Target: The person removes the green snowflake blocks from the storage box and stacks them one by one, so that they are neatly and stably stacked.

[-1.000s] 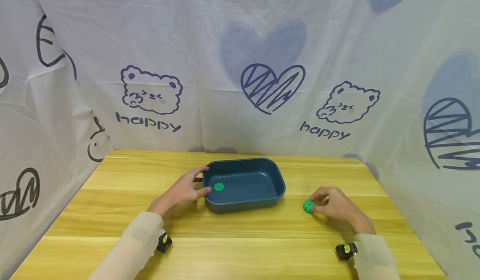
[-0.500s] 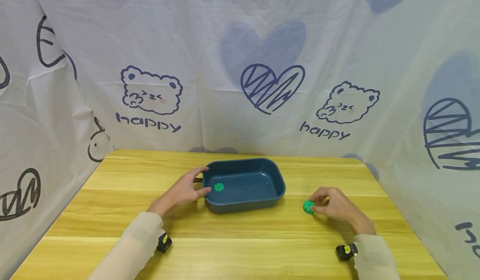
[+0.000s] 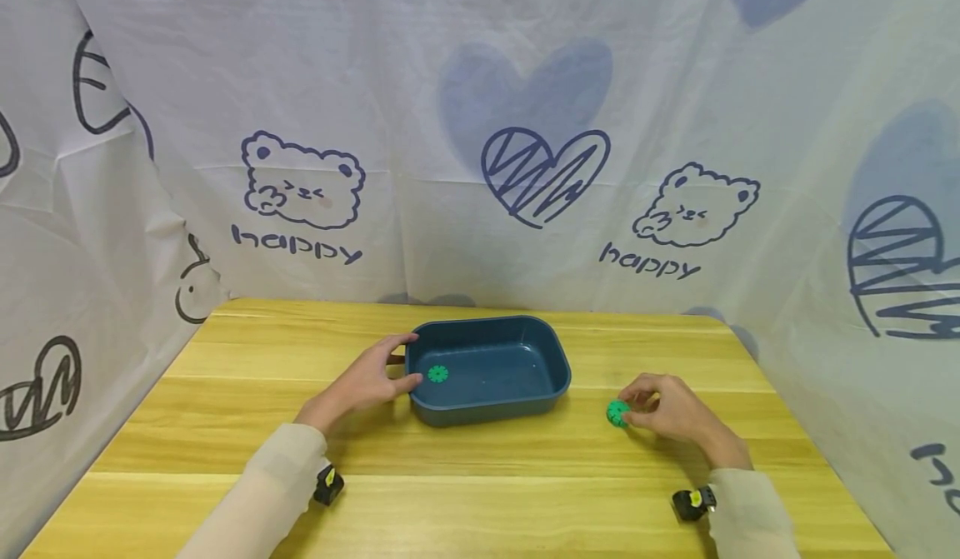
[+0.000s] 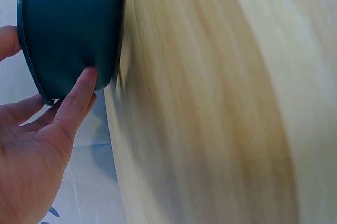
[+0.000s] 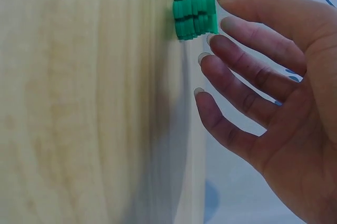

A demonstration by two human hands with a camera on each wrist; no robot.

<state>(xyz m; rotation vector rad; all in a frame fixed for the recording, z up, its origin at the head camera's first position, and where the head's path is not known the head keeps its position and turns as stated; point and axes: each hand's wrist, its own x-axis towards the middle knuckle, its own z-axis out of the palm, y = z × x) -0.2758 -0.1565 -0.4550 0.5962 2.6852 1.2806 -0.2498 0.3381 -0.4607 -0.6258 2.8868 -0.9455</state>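
My left hand (image 3: 367, 380) grips the left end of a dark blue rectangular plastic bin (image 3: 491, 409), with the thumb at its rim. In the left wrist view, other fingers (image 4: 79, 95) press its outer wall. Inside the bin, near its left end, lies a green notched disc (image 3: 438, 374). On the right, my right hand (image 3: 671, 409) pinches at a short stack of green notched discs (image 5: 195, 11) standing on the table. The thumb and index tips meet the upper disc's edge, while the other fingers hang loosely below them in the right wrist view.
The bin and the stack stand on a yellow wood-grain table (image 3: 480, 492). Behind it hangs a white cloth (image 3: 435, 234) printed with hearts and bears, continuing along both sides. Small black cameras (image 3: 328, 486) sit at both wrists.
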